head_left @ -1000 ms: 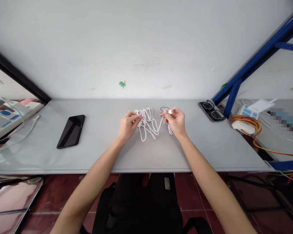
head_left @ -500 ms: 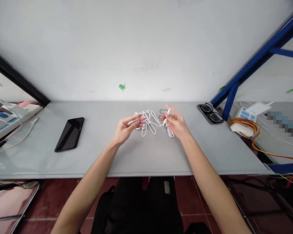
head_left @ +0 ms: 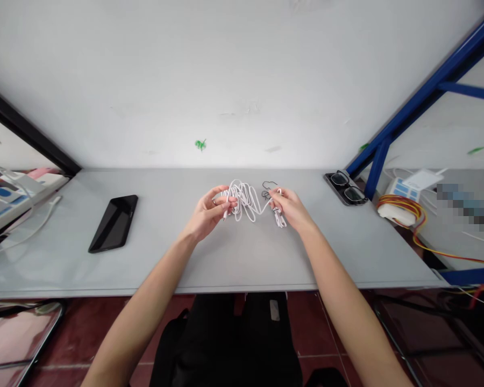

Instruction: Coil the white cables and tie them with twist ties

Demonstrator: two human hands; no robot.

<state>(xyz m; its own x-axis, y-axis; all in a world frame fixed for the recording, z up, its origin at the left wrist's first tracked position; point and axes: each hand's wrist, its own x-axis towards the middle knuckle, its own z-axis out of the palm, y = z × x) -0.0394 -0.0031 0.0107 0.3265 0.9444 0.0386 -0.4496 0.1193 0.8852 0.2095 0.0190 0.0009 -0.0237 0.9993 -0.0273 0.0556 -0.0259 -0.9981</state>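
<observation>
A loosely looped white cable (head_left: 246, 200) lies on the grey table (head_left: 234, 258) between my hands. My left hand (head_left: 210, 211) pinches the cable near its plug end, which points down below the fingers. On the right, my right hand (head_left: 288, 206) is closed on another stretch of the same white cable. Just below its fingertips rests a small white cable bundle (head_left: 279, 219). A thin black cord (head_left: 269, 185) curls on the table behind my right fingers.
A black phone (head_left: 113, 223) lies at the left. Glasses (head_left: 349, 188) rest on a dark case at the back right. Power strips stand at the far left, and a coiled red-yellow cable (head_left: 403, 203) lies beyond the blue frame (head_left: 387, 134).
My left hand has turned the cable end from slanting to pointing down. My right hand's raised fingers have closed in, and the hand has lowered slightly.
</observation>
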